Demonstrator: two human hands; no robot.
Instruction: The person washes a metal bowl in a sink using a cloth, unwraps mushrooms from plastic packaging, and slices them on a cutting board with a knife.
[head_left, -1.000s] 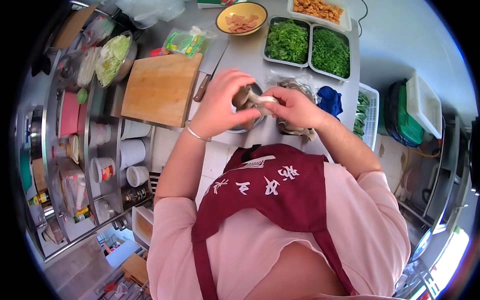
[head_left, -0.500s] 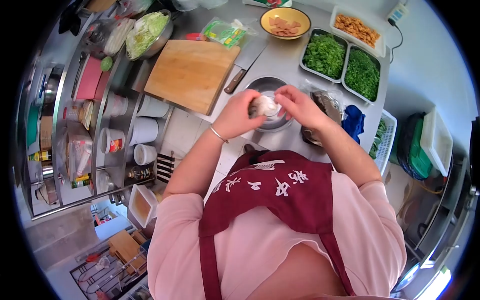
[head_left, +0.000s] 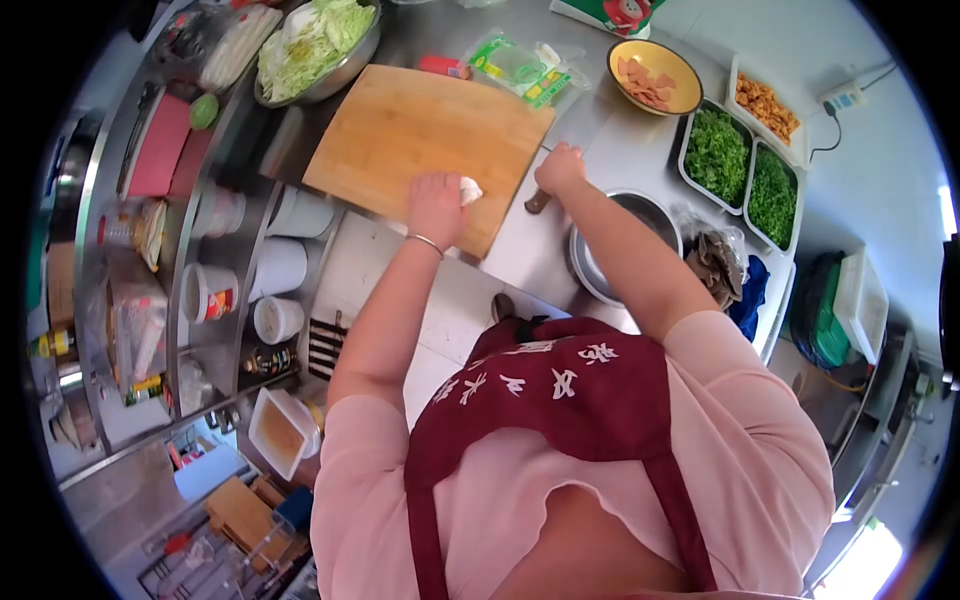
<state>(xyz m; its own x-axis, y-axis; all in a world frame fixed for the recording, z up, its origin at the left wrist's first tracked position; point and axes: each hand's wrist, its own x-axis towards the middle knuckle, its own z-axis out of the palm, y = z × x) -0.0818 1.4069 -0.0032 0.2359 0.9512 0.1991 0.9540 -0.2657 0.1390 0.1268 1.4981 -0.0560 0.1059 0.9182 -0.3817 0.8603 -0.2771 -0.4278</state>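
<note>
My left hand (head_left: 437,205) rests on the near right part of the wooden cutting board (head_left: 420,125), closed on a whitish bulb (head_left: 470,190) that looks like garlic; only its right side shows past my fingers. Just right of the board, my right hand (head_left: 562,170) is wrapped around a knife's brown handle (head_left: 538,203), whose butt sticks out below the fist. The blade is hard to make out against the steel counter. Under my right forearm sits a steel bowl (head_left: 592,265), partly covered by the arm.
A bowl of shredded cabbage (head_left: 318,50) stands behind the board at left, with plastic packets (head_left: 520,65) along its far edge. Farther right are a yellow bowl (head_left: 680,95) of pink slices, trays of chopped greens (head_left: 717,150), and a blue cloth (head_left: 750,300).
My left hand has carried the whitish bulb from above the steel bowl onto the board. My right hand has left the bulb and closed on the knife handle. The view has shifted.
</note>
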